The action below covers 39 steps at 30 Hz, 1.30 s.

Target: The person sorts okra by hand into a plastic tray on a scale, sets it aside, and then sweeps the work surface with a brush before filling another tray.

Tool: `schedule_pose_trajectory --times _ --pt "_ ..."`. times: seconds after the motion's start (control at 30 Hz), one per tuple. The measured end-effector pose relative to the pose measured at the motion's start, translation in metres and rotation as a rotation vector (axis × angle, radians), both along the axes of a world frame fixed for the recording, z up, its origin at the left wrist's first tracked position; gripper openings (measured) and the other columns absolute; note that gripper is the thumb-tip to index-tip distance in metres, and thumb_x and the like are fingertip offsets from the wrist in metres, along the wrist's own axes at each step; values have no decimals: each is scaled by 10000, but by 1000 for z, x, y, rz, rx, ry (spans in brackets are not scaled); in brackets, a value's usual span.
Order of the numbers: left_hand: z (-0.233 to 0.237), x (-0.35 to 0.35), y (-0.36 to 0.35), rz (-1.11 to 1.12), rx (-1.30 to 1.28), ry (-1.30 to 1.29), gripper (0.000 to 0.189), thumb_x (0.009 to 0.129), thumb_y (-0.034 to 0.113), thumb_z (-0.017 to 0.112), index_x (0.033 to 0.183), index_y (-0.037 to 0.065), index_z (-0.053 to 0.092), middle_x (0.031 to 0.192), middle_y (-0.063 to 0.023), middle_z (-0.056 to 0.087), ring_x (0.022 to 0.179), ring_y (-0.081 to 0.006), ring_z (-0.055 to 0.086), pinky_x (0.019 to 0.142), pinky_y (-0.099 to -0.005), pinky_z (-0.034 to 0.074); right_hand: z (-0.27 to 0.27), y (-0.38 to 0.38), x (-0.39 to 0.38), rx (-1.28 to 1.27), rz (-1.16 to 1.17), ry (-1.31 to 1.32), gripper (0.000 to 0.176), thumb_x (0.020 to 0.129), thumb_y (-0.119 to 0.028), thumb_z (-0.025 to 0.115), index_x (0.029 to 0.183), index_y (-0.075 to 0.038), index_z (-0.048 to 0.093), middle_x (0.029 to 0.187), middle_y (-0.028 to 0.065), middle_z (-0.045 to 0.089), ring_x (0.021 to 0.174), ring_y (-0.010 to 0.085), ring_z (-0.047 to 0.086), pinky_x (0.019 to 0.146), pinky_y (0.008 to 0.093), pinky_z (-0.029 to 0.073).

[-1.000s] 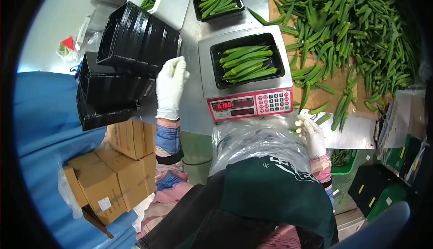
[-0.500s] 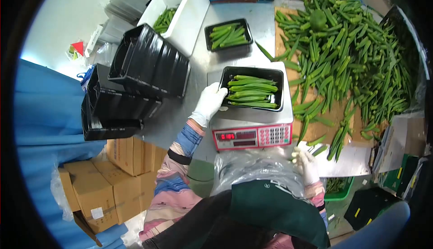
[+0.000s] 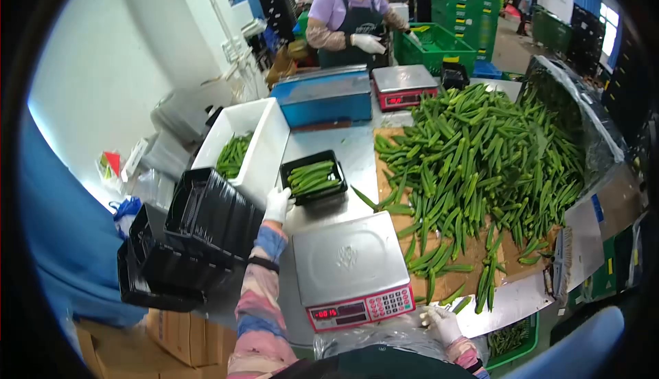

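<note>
One-corner pressure could have skewed that shallow black plastic tray of green okra pods (image 3: 314, 178) and spilled some. It sat full, its pods side by side, just beyond the steel scale (image 3: 347, 259) and beside the white plastic bin (image 3: 273, 132). Your gloved left hand (image 3: 278, 204) touched its corner, but I couldn't tell if it gripped. Your right hand (image 3: 443, 323) curled low, and I couldn't tell its hold either.

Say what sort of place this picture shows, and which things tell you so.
Probably a vegetable packing room: a big heap of okra, a weighing scale, and stacks of black trays.
</note>
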<state>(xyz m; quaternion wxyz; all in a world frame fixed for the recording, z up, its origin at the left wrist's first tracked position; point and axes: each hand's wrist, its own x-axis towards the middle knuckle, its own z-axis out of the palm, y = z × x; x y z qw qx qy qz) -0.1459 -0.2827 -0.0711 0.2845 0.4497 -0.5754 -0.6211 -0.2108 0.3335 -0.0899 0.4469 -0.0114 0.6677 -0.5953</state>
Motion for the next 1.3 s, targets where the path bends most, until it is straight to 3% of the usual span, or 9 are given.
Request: schedule_pose_trajectory --times 0.2,0.3,0.43,0.5,0.57,0.6,0.93,1.17,1.3 --pt "79 38 72 51 -298 -38 606 949 101 660 1457 -98 396 1454 -223 484 1256 -252 545 1017 -337 462 -37 8 -2 179 261 536 313 926 -233 685 1202 -90 719 960 81 756 805 217 717 762 322 567" --pt "156 59 140 108 -640 78 501 967 4 590 1441 -64 444 1413 -179 533 1273 -229 533 1060 -340 434 -53 14 -1 219 566 837 291 840 -237 712 1123 -177 751 1084 115 727 988 296 693 886 391 542" --pt "211 117 149 430 -1687 -537 479 969 65 615 1422 -29 494 1403 -196 542 1302 -351 512 1113 -415 403 -69 7 5 209 911 1139 246 764 -171 730 1006 -145 760 1169 91 703 1140 310 633 964 414 499" --pt "223 148 140 518 -1741 -787 398 1004 196 589 1347 -5 574 1273 -211 633 1168 -367 603 987 -432 486 -56 0 8 335 1051 1171 244 768 -176 725 1009 -158 763 1114 89 712 1095 326 646 936 425 506" --pt "216 185 113 278 -1258 -1197 349 1026 304 539 1221 43 662 1066 -215 705 950 -381 672 811 -469 526 -110 4 12 345 994 1329 141 796 -166 662 910 -109 723 939 125 691 959 339 659 852 451 514" --pt "203 196 102 345 -1492 -1027 317 1021 324 536 1071 68 716 873 -192 713 784 -381 673 706 -503 516 -101 5 10 329 1000 1445 102 814 -155 630 854 -78 684 865 134 677 879 330 671 793 448 528" --pt "208 207 29 292 -935 -700 418 953 308 607 654 19 575 552 -69 505 524 -173 427 538 -410 359 -70 30 -17 528 834 1559 144 786 -199 685 878 -99 732 896 127 665 931 318 653 794 447 509" --pt "204 218 15 657 -1126 -141 286 1006 237 612 909 -15 704 790 -85 667 722 -177 559 696 -334 470 -35 30 -22 214 383 1206 208 849 -154 682 1039 -73 705 1009 158 696 934 358 662 867 449 515" --pt "236 149 162 487 -1436 -139 221 996 201 649 958 -12 697 879 -113 676 795 -186 598 724 -347 489 -18 38 -11 117 34 765 343 902 -97 669 1238 -57 621 1061 197 690 1034 348 671 933 404 517"
